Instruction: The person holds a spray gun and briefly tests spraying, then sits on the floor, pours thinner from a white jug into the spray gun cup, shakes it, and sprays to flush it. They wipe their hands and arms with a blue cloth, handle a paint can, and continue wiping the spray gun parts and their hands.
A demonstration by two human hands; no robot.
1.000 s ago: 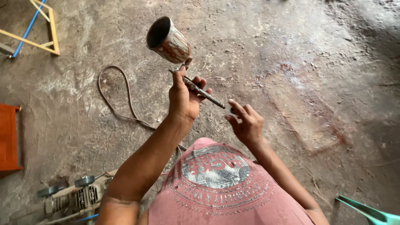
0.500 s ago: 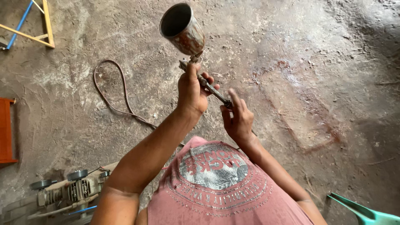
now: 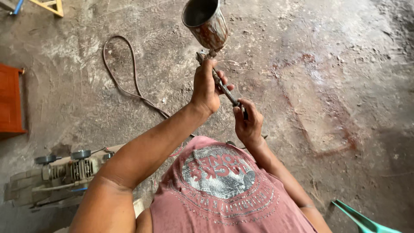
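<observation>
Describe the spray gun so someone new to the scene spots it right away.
Start from the stained concrete floor and follow the person's two raised arms to the top centre. The left hand grips the spray gun near its head, the right hand its lower end. It alone carries a dull, paint-stained metal cup, open mouth tilted toward the camera.

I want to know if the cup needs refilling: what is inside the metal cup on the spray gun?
The metal cup tilts its open mouth toward the camera; only a dark, shadowed inner wall shows. Its bottom is hidden, so any paint cannot be made out.
</observation>
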